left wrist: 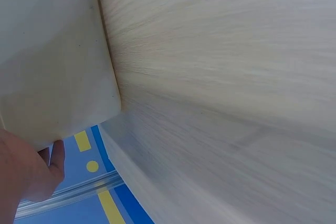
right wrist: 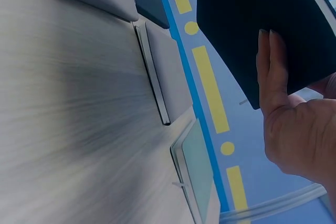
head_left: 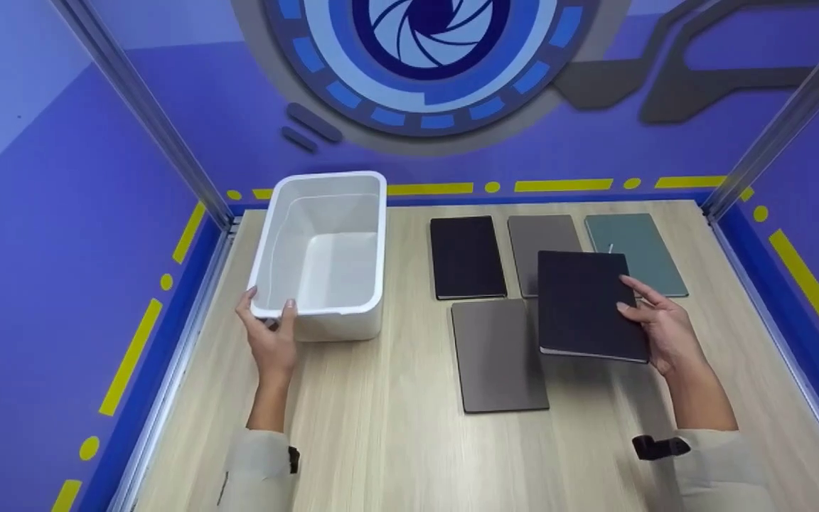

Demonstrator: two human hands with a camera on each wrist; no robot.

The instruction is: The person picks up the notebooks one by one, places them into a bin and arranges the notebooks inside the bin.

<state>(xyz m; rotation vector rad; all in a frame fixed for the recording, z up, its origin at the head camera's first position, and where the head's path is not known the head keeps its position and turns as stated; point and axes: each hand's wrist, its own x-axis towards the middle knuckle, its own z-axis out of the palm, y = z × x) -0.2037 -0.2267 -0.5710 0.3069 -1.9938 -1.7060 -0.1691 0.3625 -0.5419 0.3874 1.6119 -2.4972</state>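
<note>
My right hand (head_left: 669, 331) grips a black notebook (head_left: 587, 306) by its right edge, thumb on the cover and other fingers underneath. The notebook is held above the table, overlapping a grey-brown notebook (head_left: 541, 238) and a green notebook (head_left: 648, 249) in the head view. In the right wrist view, fingers (right wrist: 273, 66) lie flat along its underside. On the left, my left hand (head_left: 271, 345) holds the near left corner of a white plastic bin (head_left: 324, 323), its thumb over the rim. The bin's visible inside holds nothing.
Another black notebook (head_left: 468, 256) lies at the back, right of the bin. A second grey-brown notebook (head_left: 498, 355) lies nearer on the wooden table (head_left: 409, 441). Blue panels (head_left: 97, 249) with metal posts (head_left: 161, 135) enclose the back and sides.
</note>
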